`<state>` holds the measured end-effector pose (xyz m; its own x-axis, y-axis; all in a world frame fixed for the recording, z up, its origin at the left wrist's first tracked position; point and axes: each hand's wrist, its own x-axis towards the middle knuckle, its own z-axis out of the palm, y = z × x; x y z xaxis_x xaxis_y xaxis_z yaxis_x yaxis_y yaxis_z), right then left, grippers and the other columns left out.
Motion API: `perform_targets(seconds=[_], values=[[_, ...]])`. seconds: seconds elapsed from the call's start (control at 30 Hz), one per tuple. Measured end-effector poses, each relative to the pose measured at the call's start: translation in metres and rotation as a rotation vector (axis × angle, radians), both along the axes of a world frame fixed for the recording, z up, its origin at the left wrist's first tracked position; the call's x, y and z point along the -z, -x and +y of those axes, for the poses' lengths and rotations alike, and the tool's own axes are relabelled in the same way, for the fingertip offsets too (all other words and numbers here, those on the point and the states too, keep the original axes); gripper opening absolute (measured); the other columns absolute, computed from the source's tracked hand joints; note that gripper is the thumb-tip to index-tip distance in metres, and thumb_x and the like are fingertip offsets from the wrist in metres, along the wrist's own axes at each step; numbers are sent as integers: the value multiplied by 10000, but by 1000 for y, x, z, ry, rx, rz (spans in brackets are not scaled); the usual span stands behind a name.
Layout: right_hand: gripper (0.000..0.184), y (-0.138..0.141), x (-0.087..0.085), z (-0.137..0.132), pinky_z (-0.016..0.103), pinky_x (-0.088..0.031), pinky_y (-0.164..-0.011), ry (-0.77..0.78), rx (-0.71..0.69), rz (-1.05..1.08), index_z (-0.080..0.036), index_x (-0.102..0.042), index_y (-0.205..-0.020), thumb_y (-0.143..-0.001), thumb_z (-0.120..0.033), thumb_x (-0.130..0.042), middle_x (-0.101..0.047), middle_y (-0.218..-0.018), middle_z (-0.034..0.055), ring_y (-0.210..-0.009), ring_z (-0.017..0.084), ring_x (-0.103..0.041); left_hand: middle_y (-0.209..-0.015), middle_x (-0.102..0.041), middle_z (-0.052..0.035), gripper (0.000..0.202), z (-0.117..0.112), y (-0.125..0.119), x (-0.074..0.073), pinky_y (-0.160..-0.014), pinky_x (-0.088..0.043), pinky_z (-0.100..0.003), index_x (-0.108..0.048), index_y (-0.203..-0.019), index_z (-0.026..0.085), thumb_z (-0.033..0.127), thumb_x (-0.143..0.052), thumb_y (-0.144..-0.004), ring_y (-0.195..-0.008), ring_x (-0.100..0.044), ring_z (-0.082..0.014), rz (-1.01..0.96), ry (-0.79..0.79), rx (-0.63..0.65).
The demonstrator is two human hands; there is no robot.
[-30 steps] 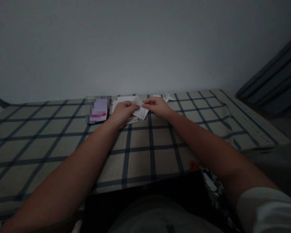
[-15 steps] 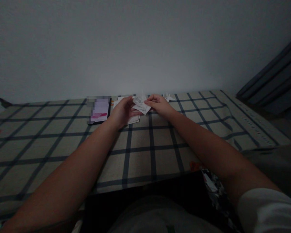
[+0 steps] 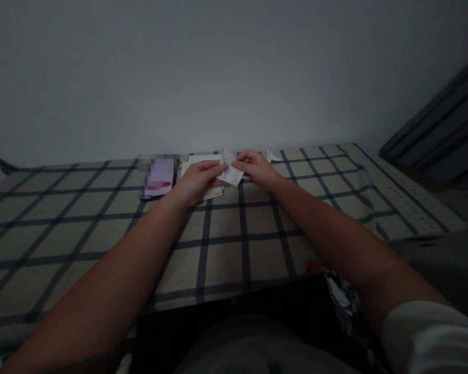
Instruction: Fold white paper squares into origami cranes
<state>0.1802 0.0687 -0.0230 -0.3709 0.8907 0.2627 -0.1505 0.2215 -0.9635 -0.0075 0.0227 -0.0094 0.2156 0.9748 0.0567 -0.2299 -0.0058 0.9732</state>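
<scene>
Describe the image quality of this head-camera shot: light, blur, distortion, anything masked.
Head view: dim, flat light, no glare; the folded white paper, pinched between left hand and right hand, is brightest, its creases too small to read. Head view: lines on the checked cloth fan outward, wide-angle distortion. Head view: a pixelated patch masks the flat item beside the left hand.

We're in a home, a dim private room by the look of it. A beige checked cloth (image 3: 257, 244) with dark blue lines covers a low, soft-edged surface. A plain white wall (image 3: 218, 78) rises straight behind the cloth, and dark curtain folds (image 3: 444, 135) hang beyond its right end.
</scene>
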Motion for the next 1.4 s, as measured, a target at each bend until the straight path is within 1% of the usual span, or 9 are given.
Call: perform_targets(seconds=[0.23, 0.4, 0.53, 0.73, 0.9, 1.03, 1.2, 1.3, 1.4], values=[[320, 0, -1, -3, 224, -408, -600, -109, -31, -76, -188, -548, -758, -727, -384, -799, -562, -703, -41, -665, 99, -520, -713, -713, -55, 321, 2, 1, 1, -604, -540, -285, -711, -728, 154, 366, -921, -609, -614, -649, -157, 90, 18, -75], [290, 1, -2, -5, 233, -427, -631, -100, -27, -112, -185, -539, -750, -734, -328, -791, -548, -708, -38, -687, 103, -524, -618, -639, -24, 381, -1, -2, -2, -592, -520, -304, -640, -672, 171, 362, -945, -544, -591, -626, -164, 149, 15, -165], [279, 1, -1, -5, 234, -446, -638, -75, -26, -97, -186, -539, -766, -752, -327, -780, -575, -725, -31, -688, 105, -543, -691, -678, -37, 390, 0, -3, 0, -623, -546, -306, -647, -717, 165, 380, -929, -554, -631, -650, -169, 125, 20, -159], [350, 0, -1, -1, 235, -476, -626, 13, 11, 12, -206, -503, -769, -705, -365, -808, -567, -710, -49, -659, 102, -561, -948, -762, -101, 332, 4, 0, 2, -755, -615, -332, -732, -891, 148, 385, -847, -690, -868, -718, -221, 5, -24, -33], [379, 1, -2, -1, 242, -494, -637, 36, 13, 49, -214, -484, -804, -721, -387, -811, -574, -749, -40, -681, 107, -578, -1026, -766, -118, 276, 0, 2, -5, -726, -631, -322, -752, -956, 147, 370, -754, -794, -900, -732, -225, -36, 2, -27], [388, 1, -1, 0, 238, -490, -632, 17, 3, 36, -216, -482, -807, -725, -405, -811, -573, -745, -42, -678, 106, -577, -1003, -775, -107, 230, -1, 0, -4, -755, -628, -292, -772, -921, 144, 307, -798, -761, -872, -732, -197, -1, -11, -42], [377, 1, 0, 0, 232, -480, -625, 5, -6, 39, -208, -494, -793, -715, -389, -816, -569, -718, -49, -653, 95, -562, -943, -782, -97, 331, 1, -1, 2, -817, -623, -335, -789, -927, 138, 352, -871, -688, -830, -732, -193, 33, -78, -79], [356, 1, 1, 0, 232, -480, -633, -10, -1, 30, -204, -498, -785, -727, -376, -804, -570, -717, -47, -657, 94, -560, -904, -782, -92, 366, 2, 0, 5, -788, -619, -342, -794, -935, 135, 383, -870, -676, -771, -726, -187, 93, -114, -134], [336, 1, 0, -2, 237, -478, -636, -20, -7, 4, -206, -491, -785, -754, -362, -788, -562, -722, -45, -670, 101, -560, -879, -780, -84, 382, 3, 2, 6, -726, -601, -310, -797, -945, 138, 405, -861, -679, -711, -707, -171, 160, -135, -190]])
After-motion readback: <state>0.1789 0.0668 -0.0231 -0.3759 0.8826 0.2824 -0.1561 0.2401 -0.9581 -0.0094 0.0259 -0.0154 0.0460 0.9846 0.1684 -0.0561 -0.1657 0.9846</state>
